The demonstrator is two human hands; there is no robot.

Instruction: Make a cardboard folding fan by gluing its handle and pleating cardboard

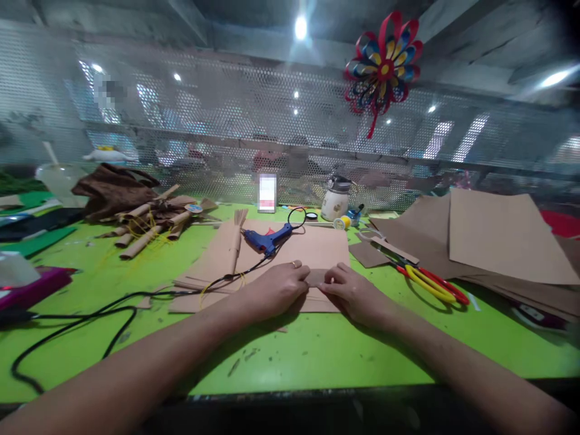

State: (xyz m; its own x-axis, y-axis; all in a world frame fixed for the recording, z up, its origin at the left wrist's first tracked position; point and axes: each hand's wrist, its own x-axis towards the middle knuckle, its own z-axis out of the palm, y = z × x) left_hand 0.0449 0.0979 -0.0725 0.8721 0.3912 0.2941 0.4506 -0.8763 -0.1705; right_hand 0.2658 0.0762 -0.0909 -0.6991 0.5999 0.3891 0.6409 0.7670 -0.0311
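Observation:
A small strip of brown paper (316, 278) spans the gap between my hands, just above a stack of brown paper sheets (326, 244). My left hand (283, 290) pinches its left end, a ring on one finger. At the right end, my right hand (356, 294) grips the strip between thumb and curled fingers. Beyond my left hand a blue glue gun (268, 239) lies on the stack, its black cord (149, 293) running off to the left. Beside the glue gun is a rolled paper piece with a fringed top (235, 241).
Scissors with yellow and red handles (432, 287) lie to the right, near large brown sheets (502, 235). Paper rolls with yellow thread (145, 232) are at left. A white jar (335, 199), a yellow thread spool (342, 222) and a phone (267, 193) stand at the back.

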